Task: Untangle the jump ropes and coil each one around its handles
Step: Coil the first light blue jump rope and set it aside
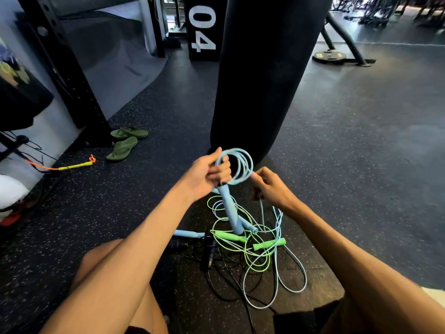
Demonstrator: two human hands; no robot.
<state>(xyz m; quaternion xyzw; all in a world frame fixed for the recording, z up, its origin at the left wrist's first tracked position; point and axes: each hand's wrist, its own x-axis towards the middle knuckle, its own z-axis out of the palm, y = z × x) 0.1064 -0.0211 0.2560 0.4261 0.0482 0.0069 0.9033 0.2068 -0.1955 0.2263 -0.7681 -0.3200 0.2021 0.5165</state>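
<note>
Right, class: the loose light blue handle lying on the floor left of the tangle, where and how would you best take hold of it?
Probably at its bare middle, from above, with fingers wrapped across its length. The light blue handle lies flat on the floor, sticking out left of the pile, and only its right end runs into the tangled cords.

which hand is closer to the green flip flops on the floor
Left. The left hand, gripping the blue handles, is to the right of the green flip-flops. The right hand, pinching the blue rope, is farther right still.
</note>
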